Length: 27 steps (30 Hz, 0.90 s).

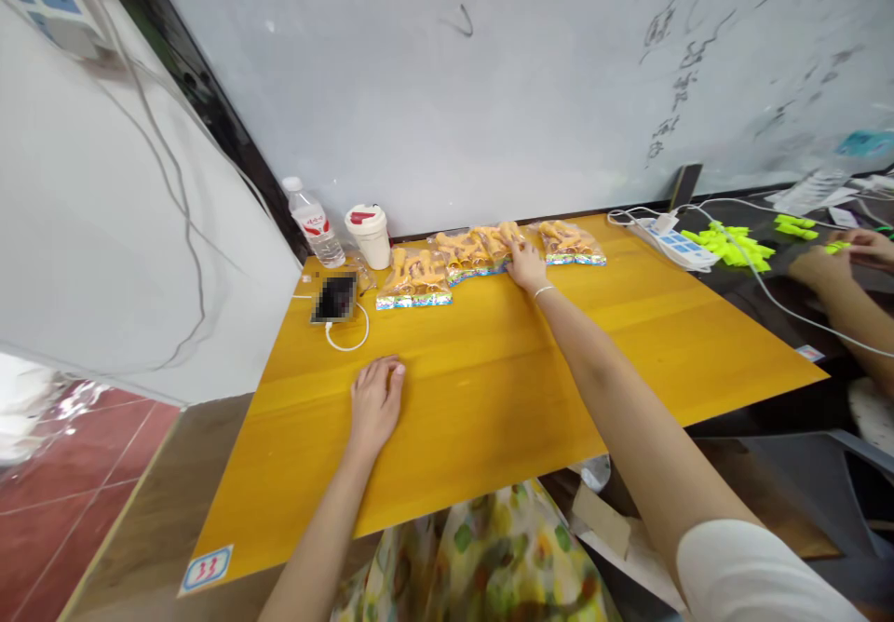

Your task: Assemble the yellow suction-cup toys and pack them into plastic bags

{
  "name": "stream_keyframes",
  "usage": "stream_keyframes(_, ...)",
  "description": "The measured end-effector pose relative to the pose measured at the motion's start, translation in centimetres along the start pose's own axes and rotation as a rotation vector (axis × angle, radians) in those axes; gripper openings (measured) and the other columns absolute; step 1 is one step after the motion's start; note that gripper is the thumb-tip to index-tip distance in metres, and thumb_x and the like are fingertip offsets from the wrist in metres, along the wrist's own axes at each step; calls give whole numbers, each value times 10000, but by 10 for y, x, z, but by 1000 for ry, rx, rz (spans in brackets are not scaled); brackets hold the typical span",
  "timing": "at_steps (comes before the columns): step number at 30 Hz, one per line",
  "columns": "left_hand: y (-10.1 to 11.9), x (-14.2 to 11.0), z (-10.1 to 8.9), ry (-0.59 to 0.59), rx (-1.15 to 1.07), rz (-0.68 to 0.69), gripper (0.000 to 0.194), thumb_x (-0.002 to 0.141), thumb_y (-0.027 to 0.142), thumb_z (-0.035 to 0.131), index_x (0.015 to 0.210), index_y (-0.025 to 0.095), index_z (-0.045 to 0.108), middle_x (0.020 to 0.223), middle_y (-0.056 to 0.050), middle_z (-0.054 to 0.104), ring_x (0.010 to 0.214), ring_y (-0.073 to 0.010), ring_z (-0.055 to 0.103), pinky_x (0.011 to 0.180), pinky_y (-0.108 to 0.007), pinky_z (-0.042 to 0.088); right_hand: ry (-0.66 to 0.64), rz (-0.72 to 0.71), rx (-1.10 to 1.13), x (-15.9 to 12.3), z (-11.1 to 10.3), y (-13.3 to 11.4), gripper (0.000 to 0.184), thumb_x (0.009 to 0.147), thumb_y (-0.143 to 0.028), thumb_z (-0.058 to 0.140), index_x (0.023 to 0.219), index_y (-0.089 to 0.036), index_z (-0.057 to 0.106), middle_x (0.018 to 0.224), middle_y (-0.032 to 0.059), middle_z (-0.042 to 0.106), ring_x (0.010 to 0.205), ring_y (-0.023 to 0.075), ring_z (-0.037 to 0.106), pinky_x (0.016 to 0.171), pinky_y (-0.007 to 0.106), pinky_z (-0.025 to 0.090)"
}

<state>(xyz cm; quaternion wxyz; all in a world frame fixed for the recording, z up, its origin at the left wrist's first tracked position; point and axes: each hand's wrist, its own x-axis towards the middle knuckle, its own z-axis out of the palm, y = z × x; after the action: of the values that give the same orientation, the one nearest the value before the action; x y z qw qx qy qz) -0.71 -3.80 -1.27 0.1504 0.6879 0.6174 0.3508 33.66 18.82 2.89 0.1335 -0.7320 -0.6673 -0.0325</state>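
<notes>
Right hand (529, 268): palm down, is resting its fingertips on the right end of the middle clear plastic bags of yellow-orange moulded pieces (467, 251). Fingers are bending partway; whether they are pinching the film cannot be told, the tips being hidden against the bag. A thin pale bracelet (545, 290) is circling the wrist.

Middle bags: lying flat near the far edge of the yellow wood-grain tabletop (481, 389). The pieces are overlapping behind glare; whether one bag or two is unclear. Their printed blue strip is facing the wearer, its long axis running left to right and slanting slightly away at the right.

Matching left bag (413, 273) and right bag (571, 242): flanking the middle ones, strips also facing the wearer.

Left hand (378, 392): lying loosely curled on the tabletop, gripping nothing.

Farther left: a dark rectangular device (335, 297), its screen pixelated; a white looped cable (367, 329); a clear bottle with red label (316, 224); a white lidded cup (370, 237).

Right: a white-and-blue power strip (676, 245) and neon-yellow pieces (733, 246), individual shapes blurring together. A co-worker's hand (824, 270) is showing near the frame edge, the body cut off.
</notes>
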Motion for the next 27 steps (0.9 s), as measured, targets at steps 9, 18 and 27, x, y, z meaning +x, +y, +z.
stream_keyframes(9,2,0,-1,-6,19,-3,362,996,451,350,1035,218,625,1178,-110,693,1146,-290,581,1032,-493,411,41,-84,-12,-42,-37,20,459,949,-374,510,1383,-224,498,1322,180,510,1111,318,559,769,371,512)
stream_keyframes(18,0,1,-1,-44,-37,-13,429,985,511,330,1045,221,641,1181,-103,699,1184,-294,579,1092,-499,366,-45,-567,-70,-198,-63,-42,537,887,-328,624,1411,-390,525,1188,127,622,1031,290,575,692,316,494)
stream_keyframes(27,26,-1,-14,-238,-703,-192,595,801,630,611,1172,168,552,1151,-110,697,1084,-258,656,949,-385,517,-28,-835,74,-280,-60,-137,366,896,-409,635,1242,-293,621,1275,164,606,1137,339,553,769,443,560)
